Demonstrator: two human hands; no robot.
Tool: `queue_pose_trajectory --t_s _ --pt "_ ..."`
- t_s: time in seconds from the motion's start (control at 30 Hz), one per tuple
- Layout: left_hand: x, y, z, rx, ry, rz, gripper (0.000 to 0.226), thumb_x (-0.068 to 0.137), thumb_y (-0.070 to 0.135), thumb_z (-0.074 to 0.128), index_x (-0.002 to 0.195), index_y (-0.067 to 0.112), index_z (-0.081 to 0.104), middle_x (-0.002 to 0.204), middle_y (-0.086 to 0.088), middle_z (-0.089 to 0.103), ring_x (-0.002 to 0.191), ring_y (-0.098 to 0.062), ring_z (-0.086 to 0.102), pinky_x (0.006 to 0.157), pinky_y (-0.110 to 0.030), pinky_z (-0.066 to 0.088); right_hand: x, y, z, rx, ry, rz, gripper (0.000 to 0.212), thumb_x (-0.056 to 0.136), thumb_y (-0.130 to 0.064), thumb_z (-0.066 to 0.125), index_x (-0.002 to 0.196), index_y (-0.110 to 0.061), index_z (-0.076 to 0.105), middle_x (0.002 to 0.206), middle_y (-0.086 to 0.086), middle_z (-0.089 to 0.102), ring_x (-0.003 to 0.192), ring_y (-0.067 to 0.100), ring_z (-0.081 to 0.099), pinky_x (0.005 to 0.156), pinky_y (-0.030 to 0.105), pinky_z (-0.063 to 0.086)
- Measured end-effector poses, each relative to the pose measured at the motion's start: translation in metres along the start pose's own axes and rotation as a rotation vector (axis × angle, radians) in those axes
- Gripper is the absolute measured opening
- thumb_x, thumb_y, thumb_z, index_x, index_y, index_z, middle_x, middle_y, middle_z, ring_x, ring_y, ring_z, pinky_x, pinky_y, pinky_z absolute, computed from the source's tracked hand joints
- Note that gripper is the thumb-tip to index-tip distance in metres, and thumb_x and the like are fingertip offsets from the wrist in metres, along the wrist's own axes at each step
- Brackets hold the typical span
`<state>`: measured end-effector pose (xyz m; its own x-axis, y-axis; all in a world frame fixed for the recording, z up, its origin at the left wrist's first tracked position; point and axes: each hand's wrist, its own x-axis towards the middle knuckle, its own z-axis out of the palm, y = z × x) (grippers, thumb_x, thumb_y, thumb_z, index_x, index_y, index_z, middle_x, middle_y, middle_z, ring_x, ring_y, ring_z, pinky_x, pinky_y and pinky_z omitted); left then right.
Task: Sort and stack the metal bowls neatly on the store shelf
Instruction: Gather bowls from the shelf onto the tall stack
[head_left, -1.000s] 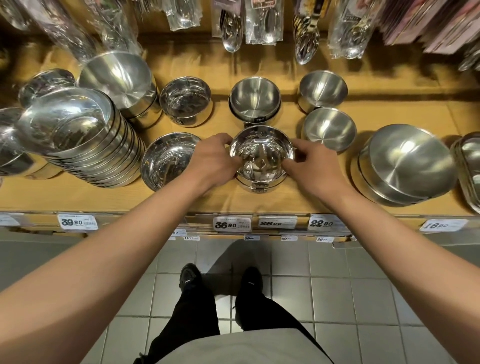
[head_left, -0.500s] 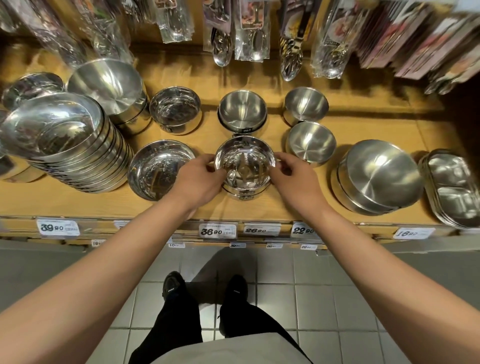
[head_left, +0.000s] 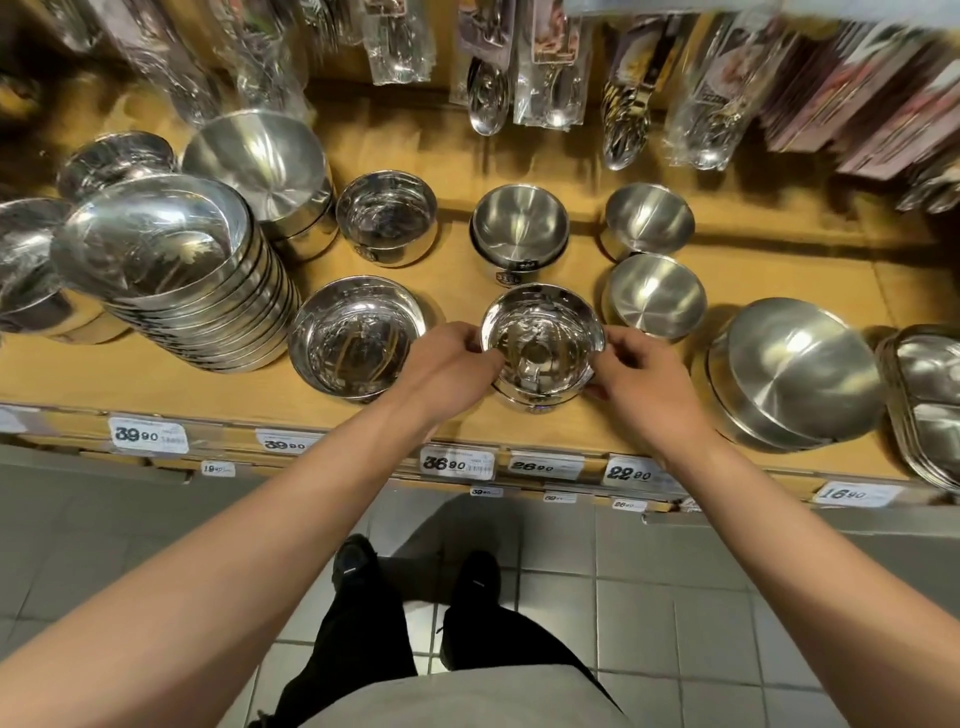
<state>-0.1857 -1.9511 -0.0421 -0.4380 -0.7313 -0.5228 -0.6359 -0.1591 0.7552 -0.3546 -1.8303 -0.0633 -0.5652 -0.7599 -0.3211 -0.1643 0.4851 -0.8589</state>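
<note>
A shiny small metal bowl (head_left: 542, 345) sits on top of a short stack near the front of the wooden shelf (head_left: 156, 374). My left hand (head_left: 451, 366) grips its left side with curled fingers. My right hand (head_left: 641, 382) grips its right side, thumb at the rim. Left of it stands a wider polished bowl (head_left: 357, 336). Behind are a shiny bowl (head_left: 387, 215), a matte bowl stack (head_left: 519, 226) and two small matte bowls (head_left: 649, 221) (head_left: 655, 296).
A tall leaning stack of polished bowls (head_left: 171, 270) fills the left, with a large matte bowl (head_left: 260, 166) behind. Large matte bowls (head_left: 795, 371) and divided trays (head_left: 930, 400) lie right. Packaged spoons (head_left: 488, 98) hang above. Price tags (head_left: 457, 462) line the shelf edge.
Both hands stay on the small bowl stack. The view has shifted a little to the right and down, showing more of the trays.
</note>
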Motion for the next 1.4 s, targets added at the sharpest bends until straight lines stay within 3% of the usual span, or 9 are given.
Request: queue_pose_trajectory --t_s 0.23,0.4,0.47,0.53,0.67,0.83,1.0,1.23,1.4 --pt "-0.001 0.004 0.009 0.008 -0.03 -0.005 0.02 0.081 0.03 0.064 0.099 0.023 0.069 0.095 -0.001 0.076 0.092 -0.023 0.074 0.086 -0.046 0.062 -0.005 0.003 -0.012 0.11 -0.031 0.051 0.021 0.089 -0.028 0.058 0.101 -0.021 0.073 0.112 0.025 0.066 0.089 0.018 0.06 0.102 0.062 0.049" --pt "-0.003 0.008 0.016 -0.052 -0.055 0.0 0.038 0.069 0.037 0.064 0.106 0.025 0.067 0.098 0.007 0.072 0.094 -0.015 0.072 0.089 -0.042 0.062 -0.001 0.011 -0.023 0.286 0.054 0.2 0.017 0.1 -0.019 0.057 0.101 -0.017 0.074 0.107 0.013 0.075 0.097 0.018 0.072 0.086 0.034 0.061" --pt "-0.004 0.008 0.015 -0.078 -0.075 -0.005 0.044 0.069 0.037 0.065 0.111 0.021 0.067 0.103 0.004 0.072 0.099 -0.018 0.071 0.093 -0.044 0.06 0.004 0.013 -0.026 0.382 0.105 0.314 0.017 0.102 -0.025 0.057 0.104 -0.015 0.071 0.101 0.008 0.076 0.084 0.01 0.075 0.076 0.027 0.063" --pt "-0.005 0.006 0.011 -0.112 -0.079 -0.015 0.037 0.074 0.035 0.066 0.108 0.019 0.069 0.106 -0.003 0.074 0.103 -0.025 0.071 0.096 -0.046 0.059 0.008 0.016 -0.026 0.425 0.119 0.401 0.02 0.103 -0.031 0.056 0.101 -0.014 0.065 0.091 0.006 0.071 0.07 0.008 0.07 0.068 0.026 0.062" --pt "-0.007 -0.01 -0.002 -0.197 -0.074 0.003 0.006 0.094 0.018 0.064 0.098 0.014 0.066 0.094 -0.003 0.072 0.092 -0.021 0.071 0.091 -0.035 0.059 0.02 0.019 -0.018 0.477 0.153 0.513 0.022 0.105 -0.036 0.052 0.095 -0.018 0.057 0.099 0.009 0.067 0.087 0.019 0.067 0.075 0.032 0.062" --pt "-0.022 -0.039 -0.031 -0.199 -0.021 -0.034 0.009 0.098 0.011 0.064 0.098 0.019 0.067 0.099 0.002 0.067 0.094 -0.018 0.074 0.089 -0.032 0.061 0.038 0.013 -0.014 0.577 0.242 0.523 0.025 0.106 -0.041 0.049 0.097 -0.02 0.06 0.077 -0.002 0.074 0.057 0.007 0.068 0.056 0.028 0.06" --pt "-0.034 -0.064 -0.058 -0.287 -0.031 -0.096 0.014 0.097 0.002 0.063 0.1 0.014 0.07 0.098 -0.002 0.069 0.077 -0.005 0.076 0.07 -0.018 0.06 0.054 0.007 -0.009 0.585 0.328 0.54 0.036 0.1 -0.031 0.062 0.128 -0.009 0.059 0.115 0.009 0.072 0.105 0.024 0.072 0.096 0.045 0.059" --pt "-0.04 -0.102 -0.093 -0.286 0.197 -0.287 0.008 0.093 0.02 0.071 0.089 0.013 0.072 0.078 -0.004 0.073 0.059 -0.005 0.071 0.06 -0.024 0.06 0.059 0.0 -0.014 0.54 0.314 0.532 0.047 0.094 -0.023 0.07 0.136 -0.008 0.056 0.114 0.011 0.073 0.096 0.023 0.073 0.089 0.045 0.061" --pt "-0.024 -0.112 -0.099 -0.343 0.344 -0.331 0.051 0.096 0.035 0.068 0.135 0.006 0.051 0.105 -0.01 0.071 0.069 -0.014 0.077 0.076 -0.034 0.065 0.056 -0.009 -0.022 0.588 0.361 0.453 0.029 0.095 -0.016 0.065 0.121 -0.006 0.06 0.099 0.008 0.072 0.074 0.016 0.07 0.056 0.031 0.059"
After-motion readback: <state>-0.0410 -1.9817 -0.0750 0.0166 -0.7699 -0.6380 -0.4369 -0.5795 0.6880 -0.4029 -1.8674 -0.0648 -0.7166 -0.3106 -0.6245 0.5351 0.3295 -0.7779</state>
